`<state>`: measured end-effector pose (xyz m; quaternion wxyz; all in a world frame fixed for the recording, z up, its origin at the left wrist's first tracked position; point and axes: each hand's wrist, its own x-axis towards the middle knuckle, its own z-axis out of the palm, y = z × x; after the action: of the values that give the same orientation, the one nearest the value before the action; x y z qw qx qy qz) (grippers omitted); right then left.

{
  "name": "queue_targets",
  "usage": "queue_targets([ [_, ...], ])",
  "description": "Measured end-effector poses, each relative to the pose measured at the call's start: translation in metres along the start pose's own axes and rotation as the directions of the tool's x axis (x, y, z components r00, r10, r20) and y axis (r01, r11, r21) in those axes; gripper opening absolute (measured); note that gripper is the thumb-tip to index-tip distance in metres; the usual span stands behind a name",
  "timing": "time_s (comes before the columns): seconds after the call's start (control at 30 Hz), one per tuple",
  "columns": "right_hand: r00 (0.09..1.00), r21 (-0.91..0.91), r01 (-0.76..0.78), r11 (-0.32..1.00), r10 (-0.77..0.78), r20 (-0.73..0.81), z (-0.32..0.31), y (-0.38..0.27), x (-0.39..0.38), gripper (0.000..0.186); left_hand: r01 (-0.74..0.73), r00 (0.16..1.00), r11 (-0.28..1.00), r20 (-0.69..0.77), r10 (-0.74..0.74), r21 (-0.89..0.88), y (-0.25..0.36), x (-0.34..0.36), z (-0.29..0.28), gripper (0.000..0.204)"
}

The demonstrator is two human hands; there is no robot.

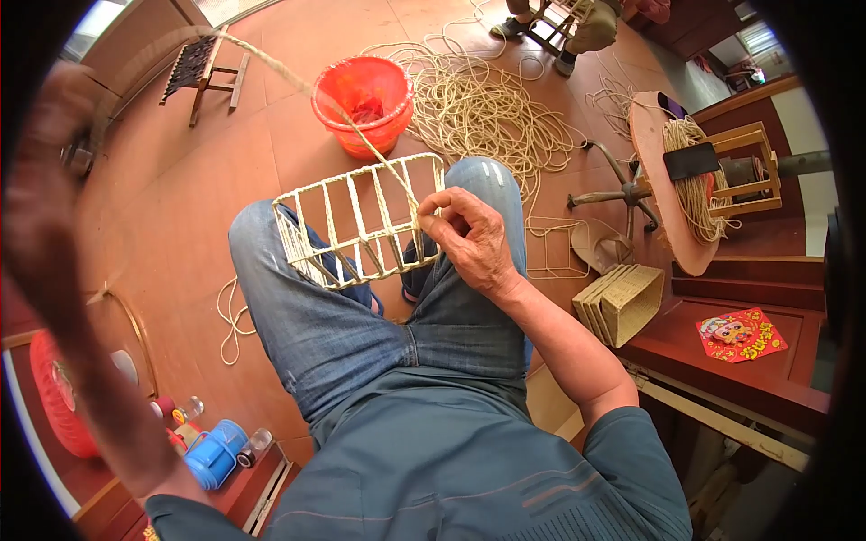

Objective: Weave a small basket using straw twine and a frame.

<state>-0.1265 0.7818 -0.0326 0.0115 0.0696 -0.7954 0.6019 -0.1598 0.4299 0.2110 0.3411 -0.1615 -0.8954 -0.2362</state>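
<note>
A half-woven basket frame point(347, 236), wire bars wrapped in pale cord, rests across my knees. My right hand point(469, 236) pinches its right end, thumb and fingers closed where the cord meets the bars. From there a pale cord point(365, 142) stretches up and left, passing over the red bucket. It fades into blur near my raised left hand point(54, 117) at the far left. That hand and forearm are smeared by motion; the cord in the air leads to it, but its separate fingers do not show.
Beyond my knees stand a red bucket point(365, 104) and a big heap of loose cord point(487, 113). A small stool point(203, 72) is at upper left. On my right are stacked woven baskets point(622, 302) and a cord-wound reel point(695, 171). A blue jug point(216, 453) sits lower left.
</note>
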Motion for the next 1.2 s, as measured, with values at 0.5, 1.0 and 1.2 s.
queue_targets([
  [0.5, 0.970, -0.252, 0.236, 0.938, -0.241, 0.014, -0.003, -0.002, -0.008, 0.016, 0.638, 0.757, 0.509, 0.592, -0.276, -0.578, 0.100, -0.212, 0.181, 0.081],
  [1.0, 0.965, -0.080, -0.083, 0.993, 0.100, 0.242, -0.018, -0.012, 0.001, 0.018, 0.592, 0.791, 0.543, 0.556, -0.255, -0.595, 0.118, -0.220, 0.224, 0.088],
  [1.2, 0.968, -0.051, -0.074, 0.996, 0.084, 0.236, -0.017, -0.012, 0.000, 0.019, 0.273, 0.919, 0.909, 0.363, -0.150, -0.314, 0.107, -0.215, 0.231, 0.078],
])
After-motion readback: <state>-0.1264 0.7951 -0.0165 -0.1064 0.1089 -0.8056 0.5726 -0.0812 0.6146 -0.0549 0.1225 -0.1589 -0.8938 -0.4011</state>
